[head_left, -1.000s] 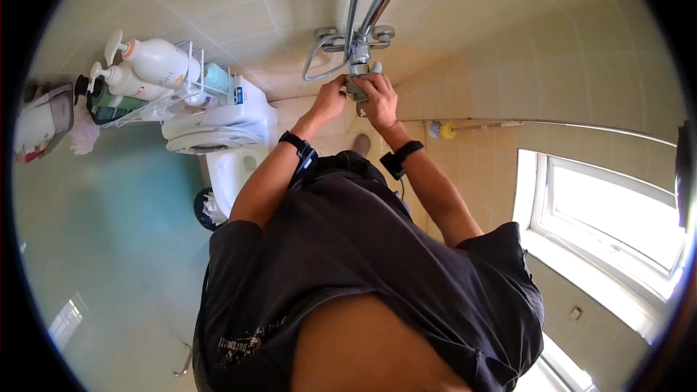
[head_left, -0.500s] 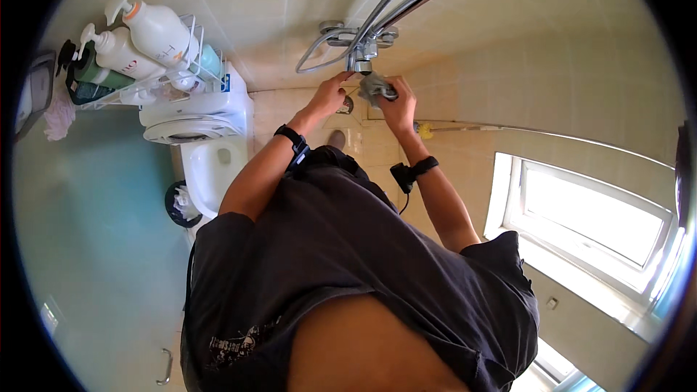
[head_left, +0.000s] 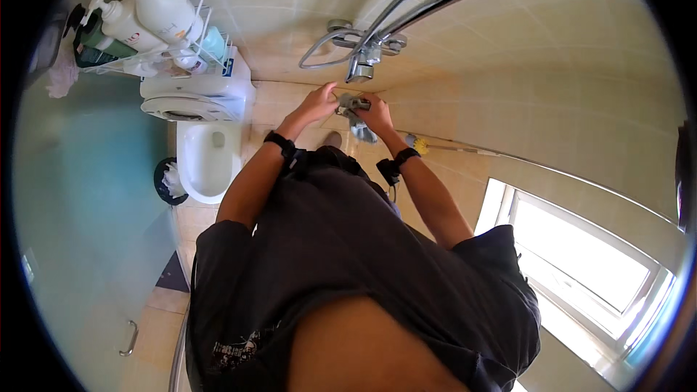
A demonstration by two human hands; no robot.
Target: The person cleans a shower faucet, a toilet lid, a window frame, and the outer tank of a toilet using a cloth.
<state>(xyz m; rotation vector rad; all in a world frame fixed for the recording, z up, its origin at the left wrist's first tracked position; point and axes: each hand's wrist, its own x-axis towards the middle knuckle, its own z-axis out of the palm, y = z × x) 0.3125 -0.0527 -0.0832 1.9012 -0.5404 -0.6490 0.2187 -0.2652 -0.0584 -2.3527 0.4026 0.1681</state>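
A crumpled grey cloth hangs from my right hand, whose fingers are closed on its upper part. Just to the left is my left hand, fingers apart and nearly at the cloth's edge; I see nothing held in it. Above both hands a chrome shower mixer tap is fixed to the tiled wall, its spout pointing down at them. Neither hand touches the tap. Each wrist wears a black band.
On the left stand a white toilet with its lid raised and a wire rack of pump bottles. A black bin sits beside the toilet. A frosted glass panel is at far left, a window at right. A yellow-headed brush leans near the wall.
Both hands have come down and back from the tap spout. The cloth has moved with my right hand and now hangs lower. My left hand's fingers have left the spout.
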